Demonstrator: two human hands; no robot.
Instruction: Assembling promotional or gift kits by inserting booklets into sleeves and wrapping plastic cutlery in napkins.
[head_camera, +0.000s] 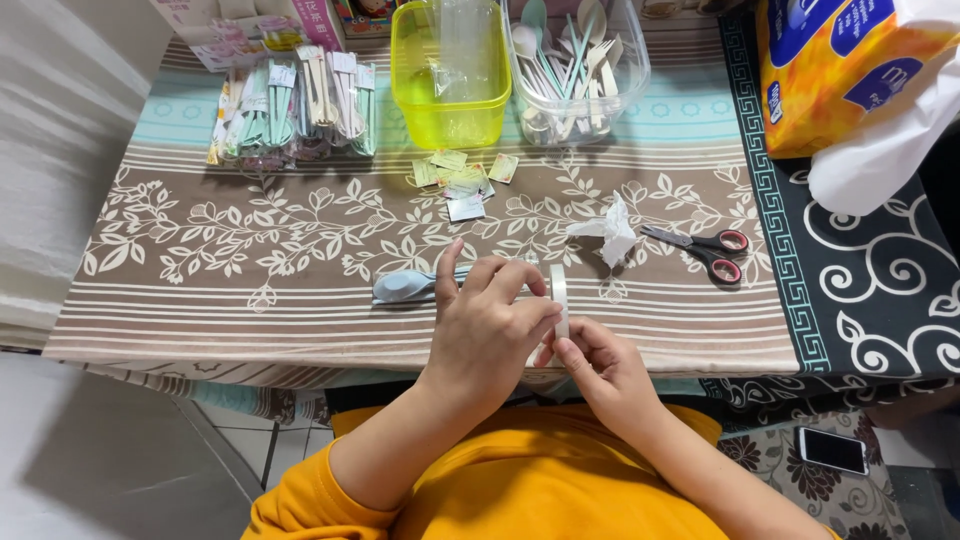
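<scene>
My left hand (487, 325) and my right hand (603, 372) meet at the near edge of the patterned tablecloth (250, 250). Between them stands a roll of clear tape (559, 298) on its edge; the left fingers curl over it and the right thumb and fingers pinch its lower rim. A pale blue plastic spoon (405, 285) lies flat just left of my left hand, partly hidden by the thumb. Both sleeves are orange.
Scissors with red-and-black handles (712, 250) and a crumpled white tissue (610, 232) lie to the right. Small paper packets (462, 180) sit mid-table. At the back: bagged cutlery sets (295, 105), a yellow tub (448, 75), a clear tub of spoons (575, 70), an orange tissue pack (850, 70). A phone (832, 450) lies on the floor.
</scene>
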